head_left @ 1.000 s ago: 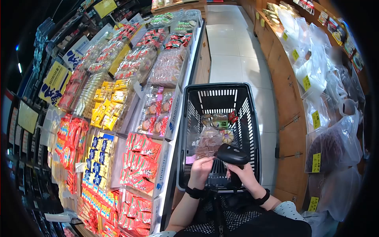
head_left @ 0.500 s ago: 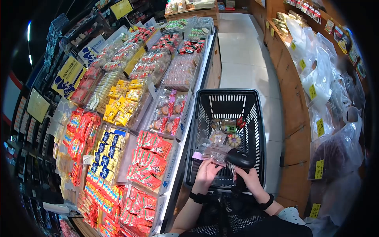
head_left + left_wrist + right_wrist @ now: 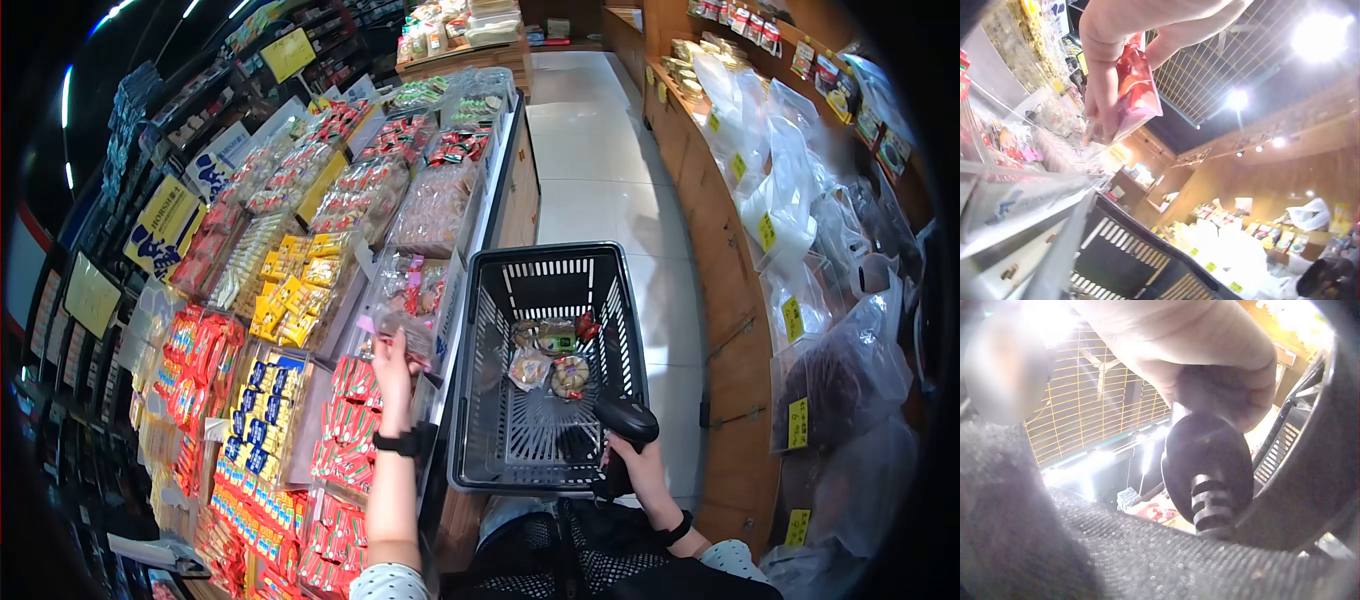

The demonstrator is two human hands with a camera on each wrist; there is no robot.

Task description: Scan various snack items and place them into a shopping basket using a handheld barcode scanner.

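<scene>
My left hand (image 3: 393, 372) pinches a clear snack packet with a pink label (image 3: 416, 343) over the display bins, at the near end of a bin of similar pink-tagged packets (image 3: 425, 292). In the left wrist view, the packet's red and pink side (image 3: 1138, 94) shows between my fingers and thumb. My right hand (image 3: 645, 468) grips the handle of a black handheld barcode scanner (image 3: 628, 414), its head over the basket's near right corner. The right wrist view shows the handle's butt and ribbed cord end (image 3: 1210, 481). Several wrapped snacks (image 3: 569, 377) lie inside the black shopping basket (image 3: 545, 252).
Red packets (image 3: 350, 440), yellow packets (image 3: 290, 300) and blue-and-cream packets (image 3: 260, 420) fill bins on the left. Wooden cabinets (image 3: 700, 250) with plastic-bagged goods (image 3: 785, 210) line the right. A tiled aisle (image 3: 600, 150) runs ahead between them.
My left hand has moved the packet from above the basket, beside the scanner, leftward over the bins. My right hand keeps hold of the scanner, now a little lower and farther right.
</scene>
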